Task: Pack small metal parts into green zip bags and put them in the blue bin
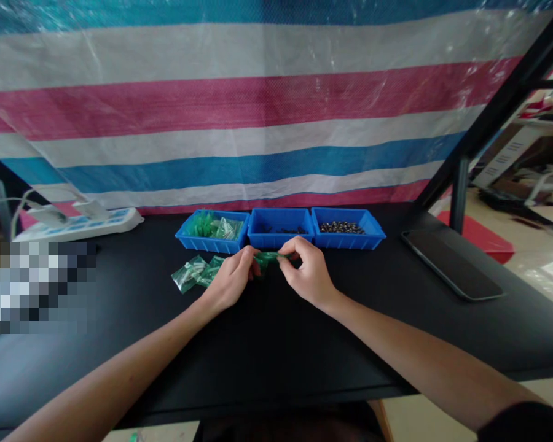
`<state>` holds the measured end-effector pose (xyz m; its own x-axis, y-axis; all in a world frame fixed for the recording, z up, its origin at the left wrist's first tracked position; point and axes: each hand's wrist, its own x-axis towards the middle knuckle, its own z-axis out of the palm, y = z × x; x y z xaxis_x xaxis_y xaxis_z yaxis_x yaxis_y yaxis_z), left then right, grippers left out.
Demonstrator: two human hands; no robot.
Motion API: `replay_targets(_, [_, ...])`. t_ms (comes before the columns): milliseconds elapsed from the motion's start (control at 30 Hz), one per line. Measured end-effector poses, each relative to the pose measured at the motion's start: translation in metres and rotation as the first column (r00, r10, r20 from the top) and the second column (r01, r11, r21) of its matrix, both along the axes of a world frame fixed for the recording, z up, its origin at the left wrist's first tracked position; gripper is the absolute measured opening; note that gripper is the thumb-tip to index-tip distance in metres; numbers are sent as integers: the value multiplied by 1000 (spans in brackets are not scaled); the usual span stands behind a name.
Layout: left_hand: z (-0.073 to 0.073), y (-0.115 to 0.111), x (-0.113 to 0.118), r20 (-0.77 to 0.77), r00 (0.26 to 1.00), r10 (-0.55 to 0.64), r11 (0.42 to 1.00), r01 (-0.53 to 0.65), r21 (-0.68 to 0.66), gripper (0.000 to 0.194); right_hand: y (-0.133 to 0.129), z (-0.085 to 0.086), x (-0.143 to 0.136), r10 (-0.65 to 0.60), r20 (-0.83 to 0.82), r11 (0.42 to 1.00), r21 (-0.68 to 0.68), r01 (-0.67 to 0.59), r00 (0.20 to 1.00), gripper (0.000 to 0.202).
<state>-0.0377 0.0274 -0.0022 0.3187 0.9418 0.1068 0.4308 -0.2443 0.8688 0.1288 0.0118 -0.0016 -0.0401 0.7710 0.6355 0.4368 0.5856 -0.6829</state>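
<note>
Between my two hands a small green plastic bag [270,256] is stretched just above the black table. My left hand [233,274] is closed on its left end, and my right hand [308,270] pinches its right end between thumb and fingertips. Whether anything lies inside this bag I cannot make out. Beside my left hand, several small clear-green bags [191,273] with whitish pieces in them rest on the table. Behind my hands stand three blue bins: the left bin [219,246] with green and clear bagged pieces, the middle bin [271,239] with small dark pieces, the right bin [357,242] with small metallic parts.
A phone [451,264] lies on the black table [267,356] at the right. On the left sits a white power strip [113,222] with plugs, near a blurred-out patch. Striped sheeting [258,104] hangs behind the table, with black frame bars [488,116] at the sides.
</note>
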Motion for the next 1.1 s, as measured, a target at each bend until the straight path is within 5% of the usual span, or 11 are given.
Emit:
replay_targets(133, [-1, 2, -1, 110, 994, 2, 999, 3, -40, 36, -4, -2, -3, 111, 97, 990, 76, -119, 989, 18])
replay_targets(233, [-2, 4, -1, 163, 986, -22, 1000, 23, -3, 23, -6, -6, -5, 119, 193, 992, 7, -123, 974, 22])
replay_targets(367, [-4, 3, 1, 181, 983, 0, 995, -18, 95, 30, -3, -12, -4, 68, 235, 991, -131, -38, 970, 24])
replay_targets(500, [-3, 1, 1, 163, 986, 39, 992, -58, 111, 24, 4, -15, -3, 33, 49, 956, -294, -17, 998, 14])
replay_targets(600, [-4, 1, 1, 166, 986, 21, 996, -35, 85, 18, 7, -16, -4, 5, -142, 915, -399, -62, 990, 25])
replay_targets(767, [-4, 1, -1, 124, 992, -18, 995, 6, 101, 19, 5, -15, -4, 100, -27, 926, -362, -103, 995, 27])
replay_targets(1100, [-3, 1, -1, 53, 998, -44, 993, 38, 109, 19, 0, -10, -4, 93, 87, 948, -311, -61, 992, 20])
